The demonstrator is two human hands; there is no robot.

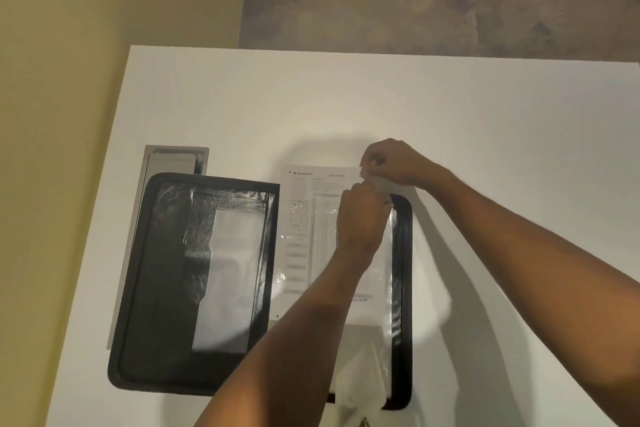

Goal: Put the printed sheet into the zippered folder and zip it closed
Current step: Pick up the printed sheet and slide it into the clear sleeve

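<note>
A black zippered folder lies spread open on the white table. Its left half shows pockets with a pale card. On its right half lies the printed sheet, partly under a clear plastic sleeve, with the sheet's top edge sticking out past the folder. My left hand rests on the sheet's upper right part, fingers pinched at the sleeve's top edge. My right hand pinches the sheet's top right corner just above it. The zipper pull is not visible.
A grey flat sheet or box pokes out from under the folder's far left corner. The table's left edge runs beside a yellowish wall. Grey floor lies beyond the far edge.
</note>
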